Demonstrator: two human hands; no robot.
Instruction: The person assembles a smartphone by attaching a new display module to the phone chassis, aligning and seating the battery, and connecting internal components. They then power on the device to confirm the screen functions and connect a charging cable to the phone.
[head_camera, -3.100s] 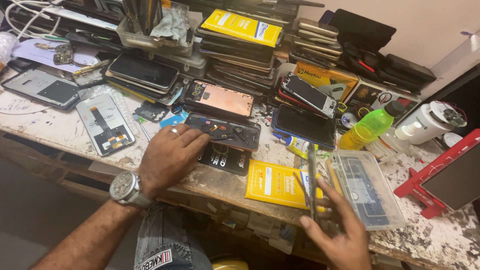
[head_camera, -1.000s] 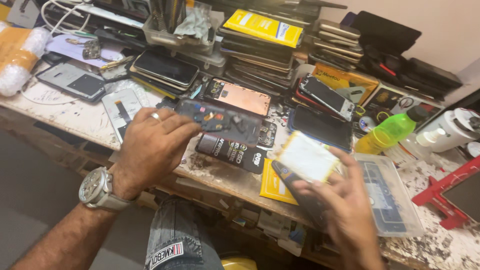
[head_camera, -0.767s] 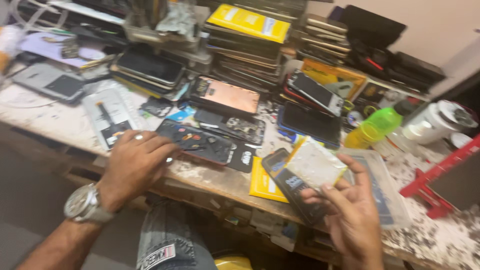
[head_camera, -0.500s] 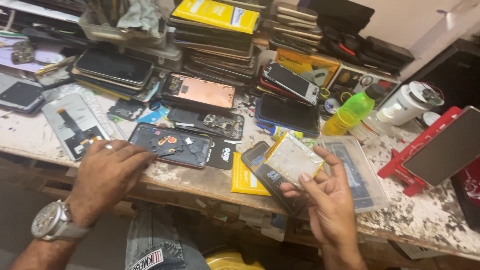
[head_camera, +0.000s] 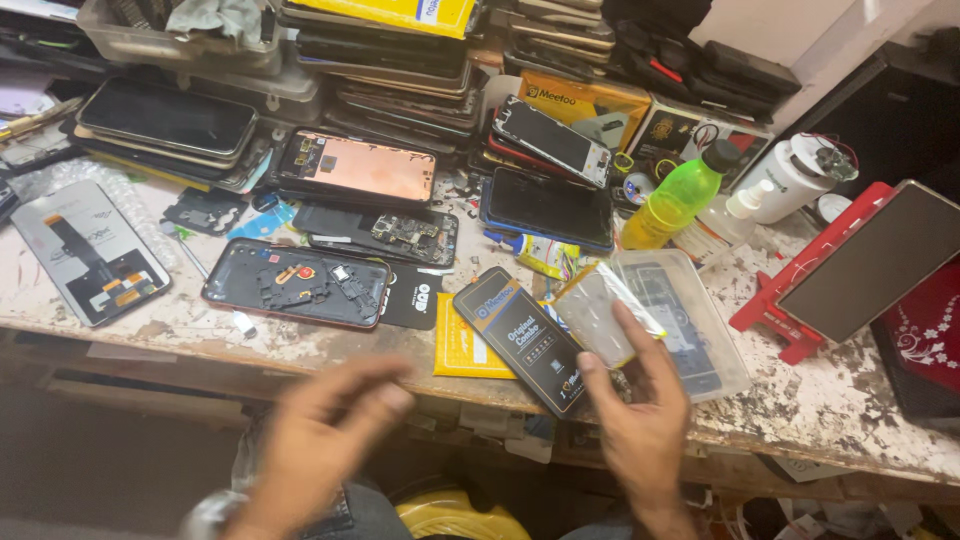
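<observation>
My right hand (head_camera: 637, 425) reaches up over the bench edge. Its fingers hold a small clear-wrapped flat packet (head_camera: 607, 312) and rest against a black phone-part box (head_camera: 527, 338) that lies tilted on a yellow packet (head_camera: 460, 350). My left hand (head_camera: 320, 440) is blurred, in front of the bench edge, fingers apart and holding nothing. Above it on the bench lies an opened phone back (head_camera: 297, 283) with its circuit parts showing.
A clear plastic tray (head_camera: 700, 320) sits right of the packet. A green bottle (head_camera: 680, 195), a white container (head_camera: 795, 175) and a red stand with a screen (head_camera: 860, 265) are at the right. Stacks of phones (head_camera: 165, 120) and boxes (head_camera: 400, 50) fill the back.
My left hand has let go of the opened phone back and pulled off the bench toward me. My right hand has lowered the black box onto the bench, still holding the clear packet.
</observation>
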